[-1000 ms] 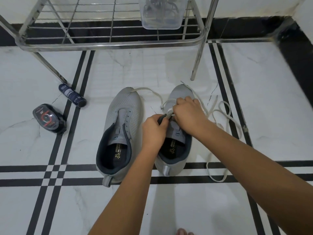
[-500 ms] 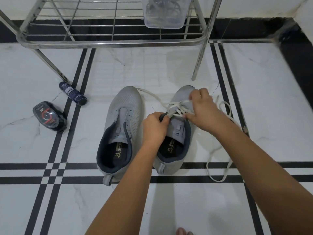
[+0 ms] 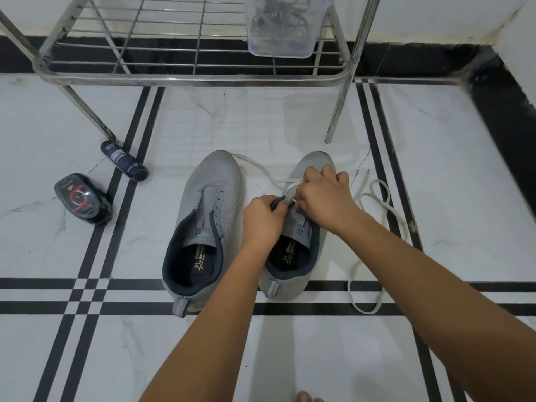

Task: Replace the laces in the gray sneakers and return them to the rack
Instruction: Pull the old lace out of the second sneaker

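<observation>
Back toward the eyelets has come the right hand point(image 3: 326, 195), which half a second ago was out over the toe with the lace drawn taut. It now sits just beside the left hand point(image 3: 262, 219), which has kept its place.

White marble floor point(image 3: 435, 169) with black stripes carries everything. The right sneaker point(image 3: 314, 165) lies flat on it, toe away from the person. Beyond that toe stands the steel wire rack point(image 3: 188, 79), one leg planted just past it. The left sneaker point(image 3: 213, 192) lies just to the left of the right sneaker, parallel to it. A clear plastic container point(image 3: 278, 33) sits on the rack shelf, straight beyond the right sneaker's toe, with dark tangled cords inside.

Over the right sneaker's throat the left hand has its fingers curled, pinching the dark edging of the eyelet flap. The right hand covers the forefoot, its fingertips closed on the white lace point(image 3: 377, 198) right at the eyelets. One strand runs from there leftward to the left sneaker's toe. The rest lies in loose loops on the floor to the right of the right sneaker, reaching down past its heel.

Well to the left of the right sneaker, beyond its mate, lie a black polish applicator point(image 3: 81, 200) and a small dark bottle point(image 3: 124, 161) on its side.
</observation>
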`<state>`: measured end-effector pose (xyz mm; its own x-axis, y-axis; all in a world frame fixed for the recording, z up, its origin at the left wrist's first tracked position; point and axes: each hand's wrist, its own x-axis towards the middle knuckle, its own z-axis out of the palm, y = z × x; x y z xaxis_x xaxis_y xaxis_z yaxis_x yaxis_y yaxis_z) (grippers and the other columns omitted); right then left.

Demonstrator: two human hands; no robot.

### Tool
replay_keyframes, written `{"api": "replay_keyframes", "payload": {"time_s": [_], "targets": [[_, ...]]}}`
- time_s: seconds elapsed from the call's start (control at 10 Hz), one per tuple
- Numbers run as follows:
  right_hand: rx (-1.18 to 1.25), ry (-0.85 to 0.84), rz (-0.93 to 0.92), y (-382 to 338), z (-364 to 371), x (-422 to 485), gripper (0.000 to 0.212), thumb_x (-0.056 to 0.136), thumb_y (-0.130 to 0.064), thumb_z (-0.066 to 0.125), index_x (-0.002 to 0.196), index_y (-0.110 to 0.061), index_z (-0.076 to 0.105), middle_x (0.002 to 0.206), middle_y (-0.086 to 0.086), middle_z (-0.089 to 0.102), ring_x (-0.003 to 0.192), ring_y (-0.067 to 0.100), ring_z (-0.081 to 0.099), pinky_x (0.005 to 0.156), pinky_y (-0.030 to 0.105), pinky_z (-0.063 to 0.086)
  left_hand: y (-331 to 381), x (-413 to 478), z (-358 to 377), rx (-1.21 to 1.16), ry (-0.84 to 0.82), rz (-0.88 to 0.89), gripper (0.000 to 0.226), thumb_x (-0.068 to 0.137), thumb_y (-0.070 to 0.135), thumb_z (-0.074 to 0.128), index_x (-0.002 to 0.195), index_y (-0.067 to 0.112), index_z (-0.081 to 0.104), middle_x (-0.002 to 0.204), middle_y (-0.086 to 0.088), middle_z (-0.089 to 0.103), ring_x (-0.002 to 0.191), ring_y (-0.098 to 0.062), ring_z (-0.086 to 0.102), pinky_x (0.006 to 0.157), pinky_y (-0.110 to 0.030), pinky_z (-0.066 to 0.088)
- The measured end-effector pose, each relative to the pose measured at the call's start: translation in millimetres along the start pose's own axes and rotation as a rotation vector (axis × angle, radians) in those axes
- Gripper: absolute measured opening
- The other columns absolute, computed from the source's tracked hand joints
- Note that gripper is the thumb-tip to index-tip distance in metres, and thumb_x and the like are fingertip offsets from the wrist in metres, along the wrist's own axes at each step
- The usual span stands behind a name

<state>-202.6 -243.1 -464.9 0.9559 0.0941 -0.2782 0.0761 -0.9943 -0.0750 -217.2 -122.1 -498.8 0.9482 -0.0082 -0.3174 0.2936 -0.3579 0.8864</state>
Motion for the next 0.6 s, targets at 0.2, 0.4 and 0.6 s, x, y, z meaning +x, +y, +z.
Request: {"api": "replay_keyframes", "payload": {"time_s": [0.2, 0.4, 0.6], "targets": [[2.100, 0.127, 0.276, 24, -28, -24, 0.024, 0.093, 0.001, 0.044, 0.070, -0.006, 0.049, 0.067, 0.005, 0.059, 0.057, 0.015, 0.060, 0.067, 0.032, 0.055, -2, 4, -4, 0.006, 0.002, -0.017, 0.025, 0.090, 0.024, 0.056, 0.079, 0.005, 0.067, 0.067, -0.005, 0.057, 0.066, -0.020, 0.050, 0.063, -0.037, 0.044], [0.325, -0.033, -0.047, 12, -10, -9, 0.030, 0.085, -0.019, 0.065, 0.097, -0.011, 0.039, 0.091, 0.003, 0.046, 0.072, 0.018, 0.045, 0.062, 0.027, 0.033, 0, 0, 0, -0.025, 0.050, -0.004, 0.023, 0.091, 0.025, 0.057, 0.095, 0.006, 0.070, 0.067, 0.004, 0.058, 0.068, -0.013, 0.052, 0.064, -0.027, 0.041], [-0.030, 0.038, -0.096, 2, -10, 3, 0.016, 0.089, -0.018, 0.056, 0.100, -0.017, 0.067, 0.115, 0.000, 0.051, 0.111, 0.026, 0.043, 0.083, 0.034, 0.032, 4, -1, -2, -0.009, 0.029, 0.001, 0.018, 0.091, 0.024, 0.057, 0.085, 0.011, 0.068, 0.070, 0.001, 0.060, 0.071, -0.015, 0.054, 0.066, -0.030, 0.045]]}}
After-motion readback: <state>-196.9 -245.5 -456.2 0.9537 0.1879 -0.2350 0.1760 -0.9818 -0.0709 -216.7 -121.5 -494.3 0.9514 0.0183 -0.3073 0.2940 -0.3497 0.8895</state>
